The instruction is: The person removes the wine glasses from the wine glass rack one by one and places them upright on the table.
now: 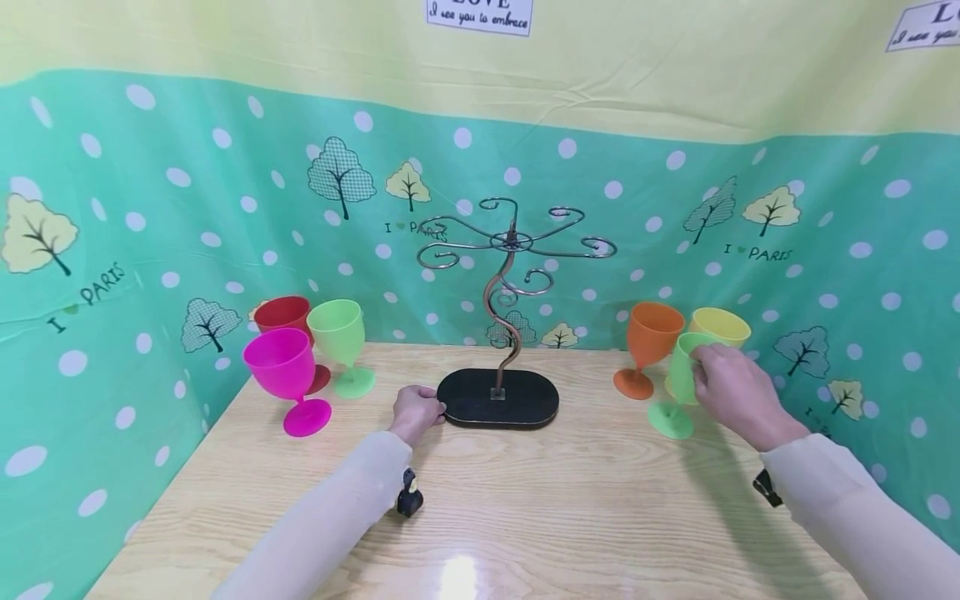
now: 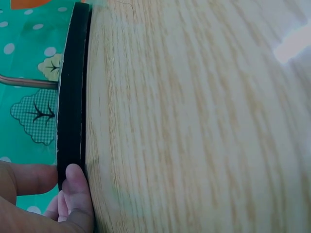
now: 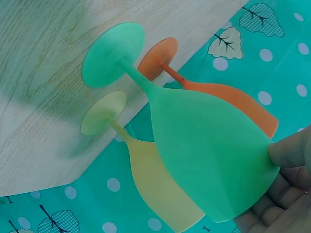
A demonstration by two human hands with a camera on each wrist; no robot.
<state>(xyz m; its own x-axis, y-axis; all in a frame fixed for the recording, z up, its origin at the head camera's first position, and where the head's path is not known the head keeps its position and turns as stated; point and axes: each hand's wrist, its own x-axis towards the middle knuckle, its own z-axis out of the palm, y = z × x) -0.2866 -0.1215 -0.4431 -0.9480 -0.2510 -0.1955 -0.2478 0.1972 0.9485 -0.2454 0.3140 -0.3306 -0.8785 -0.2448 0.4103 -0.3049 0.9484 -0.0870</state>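
Note:
My left hand (image 1: 417, 412) pinches the left end of the black oval base (image 1: 525, 398) of a metal rack with curled hooks (image 1: 512, 242). In the left wrist view, thumb and fingers grip the edge of that base (image 2: 73, 107). On the right, my right hand (image 1: 738, 392) holds a green goblet (image 1: 682, 371) by its rim. The right wrist view shows the green goblet (image 3: 204, 145) with thumb and fingers at its rim; whether its foot touches the table, I cannot tell. Behind it stand an orange goblet (image 1: 654, 333) and a yellow goblet (image 1: 722, 323), partly hidden.
At the table's left stand a magenta goblet (image 1: 279, 362), a red goblet (image 1: 281, 312) partly behind it, and a light green goblet (image 1: 337, 329). The wooden table (image 1: 540, 500) ends at a patterned green and yellow cloth (image 1: 600, 158) behind and at the sides.

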